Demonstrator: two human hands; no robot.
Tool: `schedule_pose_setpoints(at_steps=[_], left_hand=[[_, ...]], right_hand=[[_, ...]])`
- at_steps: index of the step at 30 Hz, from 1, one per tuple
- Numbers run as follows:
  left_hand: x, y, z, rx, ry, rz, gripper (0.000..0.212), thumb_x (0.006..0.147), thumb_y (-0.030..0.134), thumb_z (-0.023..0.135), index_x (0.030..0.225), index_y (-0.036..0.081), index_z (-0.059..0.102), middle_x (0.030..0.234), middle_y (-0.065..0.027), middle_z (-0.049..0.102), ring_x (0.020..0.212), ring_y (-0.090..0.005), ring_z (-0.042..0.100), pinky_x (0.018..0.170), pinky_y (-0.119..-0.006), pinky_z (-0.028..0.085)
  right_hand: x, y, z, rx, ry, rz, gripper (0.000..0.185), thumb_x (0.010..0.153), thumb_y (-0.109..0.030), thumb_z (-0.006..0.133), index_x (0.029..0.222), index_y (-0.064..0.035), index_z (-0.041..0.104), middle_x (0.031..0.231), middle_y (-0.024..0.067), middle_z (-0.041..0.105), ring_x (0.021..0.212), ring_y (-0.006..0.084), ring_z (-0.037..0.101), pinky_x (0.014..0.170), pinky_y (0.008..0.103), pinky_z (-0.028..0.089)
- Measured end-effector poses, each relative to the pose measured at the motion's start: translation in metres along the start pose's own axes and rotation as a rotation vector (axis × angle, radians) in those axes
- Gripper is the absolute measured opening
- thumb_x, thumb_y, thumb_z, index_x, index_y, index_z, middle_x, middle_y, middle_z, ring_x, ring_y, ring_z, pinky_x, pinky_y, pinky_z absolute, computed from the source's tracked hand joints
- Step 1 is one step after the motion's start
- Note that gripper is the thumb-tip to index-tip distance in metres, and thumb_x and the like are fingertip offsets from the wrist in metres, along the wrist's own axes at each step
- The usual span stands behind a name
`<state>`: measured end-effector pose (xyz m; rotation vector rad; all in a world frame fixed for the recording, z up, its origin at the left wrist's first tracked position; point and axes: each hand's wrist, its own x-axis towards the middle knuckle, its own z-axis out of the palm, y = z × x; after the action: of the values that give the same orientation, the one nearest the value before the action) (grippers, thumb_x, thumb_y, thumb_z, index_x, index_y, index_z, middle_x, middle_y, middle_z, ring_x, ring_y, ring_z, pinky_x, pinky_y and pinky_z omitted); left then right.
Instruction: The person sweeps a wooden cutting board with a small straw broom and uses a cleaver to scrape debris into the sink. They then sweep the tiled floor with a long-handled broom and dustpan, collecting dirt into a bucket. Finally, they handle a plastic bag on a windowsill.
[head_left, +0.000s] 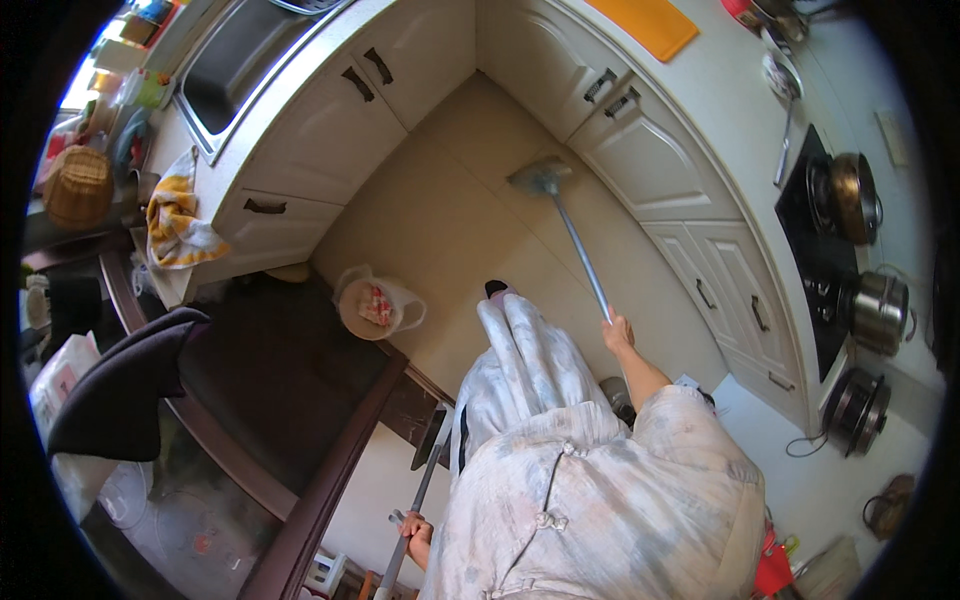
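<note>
My right hand is closed around the upper part of a broom's blue-grey metal handle. The broom head rests on the tiled floor, close to the right-hand cabinets. Low in the picture, my left hand grips a grey pole beside my body. A dark flat piece shows by the pole's far end; my clothing partly hides that area, and I cannot tell whether the two are joined. One shoe tip shows beyond my light patterned trousers.
A bin lined with a plastic bag stands left of my feet, by the dark wooden frame. White cabinets border the floor. A sink is at upper left. Pots stand on the black hob at right.
</note>
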<state>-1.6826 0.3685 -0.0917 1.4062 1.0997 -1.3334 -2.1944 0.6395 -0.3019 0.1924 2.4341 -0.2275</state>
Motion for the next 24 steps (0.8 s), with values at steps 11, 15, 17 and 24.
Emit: schedule_pose_setpoints(at_steps=[11,15,17,24], left_hand=[[0.034,0.102,-0.033,0.011,-0.077,-0.183,0.03,0.072,0.017,0.058,0.091,-0.005,0.046,0.049,0.0035,0.037,0.035,-0.0056,0.033,0.033,-0.02,0.022],[0.041,0.126,-0.046,0.084,-0.115,-0.136,0.03,0.073,0.017,0.057,0.091,-0.005,0.046,0.05,0.0032,0.038,0.036,-0.0057,0.033,0.033,-0.02,0.022],[0.046,0.138,-0.053,0.145,-0.113,-0.117,0.03,0.073,0.017,0.057,0.09,-0.005,0.047,0.05,0.0034,0.037,0.036,-0.0058,0.033,0.033,-0.02,0.022],[0.031,0.117,-0.057,0.396,-0.169,-0.071,0.029,0.076,0.018,0.053,0.083,-0.009,0.046,0.046,0.0031,0.035,0.035,-0.0062,0.032,0.033,-0.019,0.023]], right_hand=[[-0.227,0.225,0.122,0.161,0.083,-0.017,0.046,0.079,-0.015,0.055,0.124,-0.0074,0.046,0.055,0.0088,0.055,0.042,0.0173,0.051,0.038,0.0321,0.041],[-0.29,0.195,0.09,0.288,-0.015,0.065,0.042,0.079,-0.013,0.053,0.12,-0.0085,0.05,0.055,0.0138,0.056,0.047,0.0205,0.055,0.046,0.0347,0.043],[-0.281,0.206,0.109,0.204,0.062,-0.119,0.041,0.079,-0.014,0.053,0.12,-0.0108,0.05,0.056,0.0168,0.056,0.05,0.0217,0.057,0.05,0.0363,0.045],[-0.197,0.084,0.097,0.224,-0.046,-0.182,0.035,0.081,-0.018,0.05,0.116,-0.0171,0.051,0.088,0.0205,0.06,0.085,0.0373,0.057,0.07,0.0449,0.047]])
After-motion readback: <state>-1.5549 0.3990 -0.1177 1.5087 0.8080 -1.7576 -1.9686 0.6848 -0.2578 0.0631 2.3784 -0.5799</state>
